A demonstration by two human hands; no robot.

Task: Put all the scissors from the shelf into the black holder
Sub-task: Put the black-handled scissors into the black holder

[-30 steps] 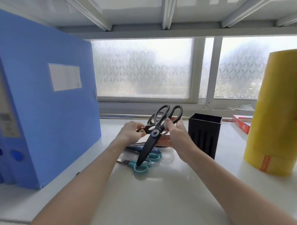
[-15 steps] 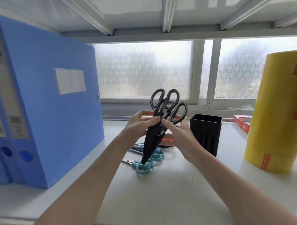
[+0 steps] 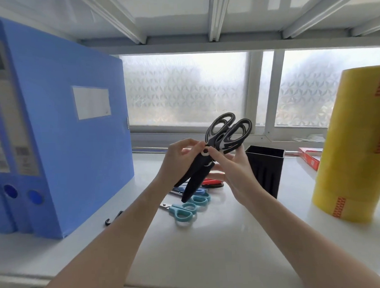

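Observation:
Two pairs of black scissors (image 3: 219, 142) with sheathed blades are held together above the shelf, handles up and tips down-left. My left hand (image 3: 181, 159) pinches them at the pivot. My right hand (image 3: 233, 170) grips them from the right, just below the handles. The black holder (image 3: 265, 171) stands upright just right of my right hand, open top showing. On the white shelf (image 3: 210, 241) under the hands lie teal scissors (image 3: 183, 211), blue scissors (image 3: 186, 190) and red-handled scissors (image 3: 212, 182), partly hidden by the black blades.
Blue file boxes (image 3: 60, 136) stand on the left. A tall yellow stack of tape rolls (image 3: 356, 145) stands at the right, with a red box (image 3: 310, 158) behind it. A small black hook (image 3: 113, 219) lies by the file box. A frosted window runs along the back.
Both hands have lifted the black scissors higher and toward the right, nearer the holder's top. The second black pair now sits beside the first in my grip.

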